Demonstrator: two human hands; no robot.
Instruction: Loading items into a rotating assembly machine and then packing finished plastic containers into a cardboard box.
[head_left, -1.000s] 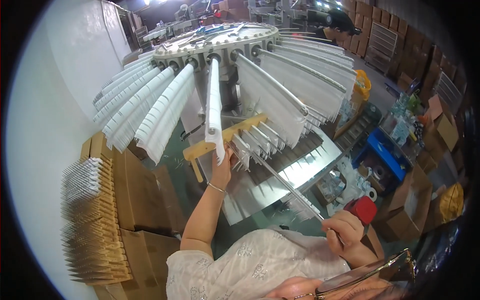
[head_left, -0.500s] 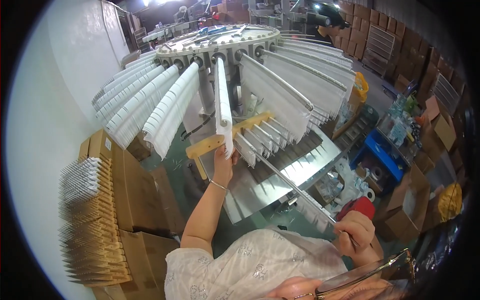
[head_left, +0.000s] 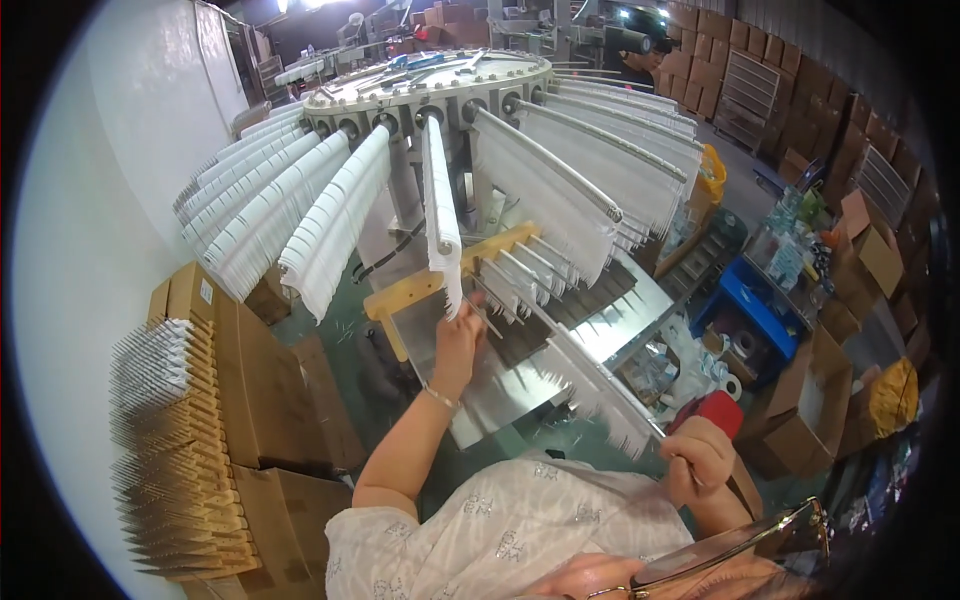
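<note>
My right hand [head_left: 695, 458], at the lower right, is closed around the near end of a long metal rod [head_left: 533, 308]. White fringed pieces [head_left: 605, 395] hang from that rod close to this hand. The rod slants up to the yellow wooden bar [head_left: 410, 290], which carries a row of thinner metal rods with white pieces on them. Just below the bar is my left hand [head_left: 456, 350], under a hanging row of white sheets [head_left: 441, 205]. Its fingers point up among the rod tips; blur hides whether they grip anything.
A round metal machine [head_left: 430, 85] with radiating rods of white sheets fills the far middle. Below the bar lies a shiny metal tray [head_left: 490, 410]. Spiked wooden racks [head_left: 180, 450] are stacked on cardboard boxes [head_left: 270, 390] at left. A blue bin [head_left: 745, 310] stands right. Another person [head_left: 640, 65] is at the back.
White pieces on the held rod now sit farther along it, toward my right hand. My left hand has moved slightly down and its fingers have shifted. My right hand keeps its hold.
</note>
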